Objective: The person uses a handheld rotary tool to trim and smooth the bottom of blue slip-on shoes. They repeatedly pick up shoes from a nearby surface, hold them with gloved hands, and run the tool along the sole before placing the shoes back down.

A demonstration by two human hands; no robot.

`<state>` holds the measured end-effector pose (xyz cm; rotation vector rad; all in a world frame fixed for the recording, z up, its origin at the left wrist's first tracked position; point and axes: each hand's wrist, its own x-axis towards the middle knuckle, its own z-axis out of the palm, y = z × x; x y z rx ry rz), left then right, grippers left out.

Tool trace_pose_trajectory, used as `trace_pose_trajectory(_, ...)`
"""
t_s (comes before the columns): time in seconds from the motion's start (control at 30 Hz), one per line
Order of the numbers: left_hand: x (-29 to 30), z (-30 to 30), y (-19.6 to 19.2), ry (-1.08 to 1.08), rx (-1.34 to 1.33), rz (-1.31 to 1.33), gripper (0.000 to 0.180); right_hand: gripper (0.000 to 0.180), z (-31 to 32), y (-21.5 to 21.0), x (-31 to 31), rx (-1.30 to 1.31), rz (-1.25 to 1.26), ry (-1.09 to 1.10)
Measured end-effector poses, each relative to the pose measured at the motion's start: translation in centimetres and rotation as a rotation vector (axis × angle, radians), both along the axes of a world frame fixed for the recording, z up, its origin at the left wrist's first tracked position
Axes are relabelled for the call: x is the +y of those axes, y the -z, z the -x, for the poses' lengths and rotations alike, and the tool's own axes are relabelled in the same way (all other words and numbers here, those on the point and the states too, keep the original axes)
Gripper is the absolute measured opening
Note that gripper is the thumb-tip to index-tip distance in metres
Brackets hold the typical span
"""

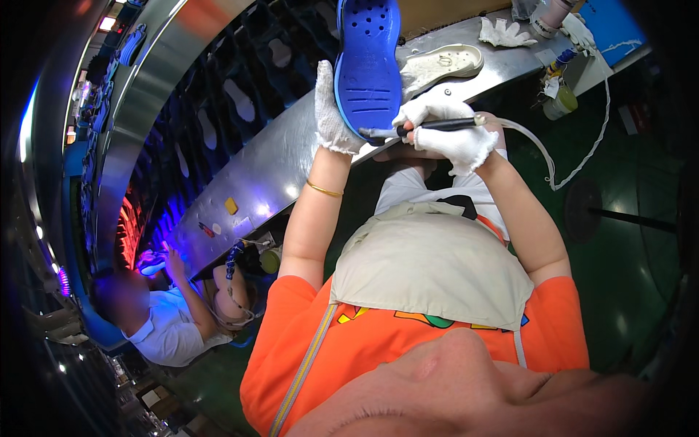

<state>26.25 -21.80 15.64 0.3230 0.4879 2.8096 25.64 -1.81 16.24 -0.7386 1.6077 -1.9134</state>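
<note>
- At the counter's [280, 156] left end, we see a co-worker [171, 324] with a blue-lit shoe [151, 262] beside one hand.
- Farther along that end, a small red tool [207, 230] and a yellow block [231, 205] lie well apart from our hands, perhaps to leave working room.
- Above the counter's near edge, our gloved left hand [335, 120] grasps the blue clog [369, 80] along its left side, heel toward us, apparently to keep the heel rim exposed.
- At that rim, our right hand [451, 138] is closed around a black pen-like tool [444, 125]; the glove leaves fingertips bare, presumably for finer control.
- Just beyond, a pale clog [459, 62] rests on the counter, within easy reach.
- Toward the right end, near the far edge, lies a loose white glove [507, 33].
- Past the near edge, a pale tube [535, 138] loops slackly from the tool, likely letting the wrist turn freely.
</note>
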Motion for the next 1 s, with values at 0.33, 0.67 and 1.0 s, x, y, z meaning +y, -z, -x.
trace_pose_trajectory(0.33,0.3,0.1,0.0,0.144,-0.035,-0.024,0.076,0.011,-0.6,-0.2,1.1,-0.076,0.07,-0.073)
trace_pose_trajectory(0.67,-0.2,0.8,-0.1,0.052,-0.043,0.028,0.073,0.014,-2.4,1.4,-0.2,-0.221,0.203,0.098)
trace_pose_trajectory(1.0,0.1,1.5,1.0,0.025,-0.08,0.154,0.077,0.013,-2.0,1.8,1.3,-0.586,0.242,0.089)
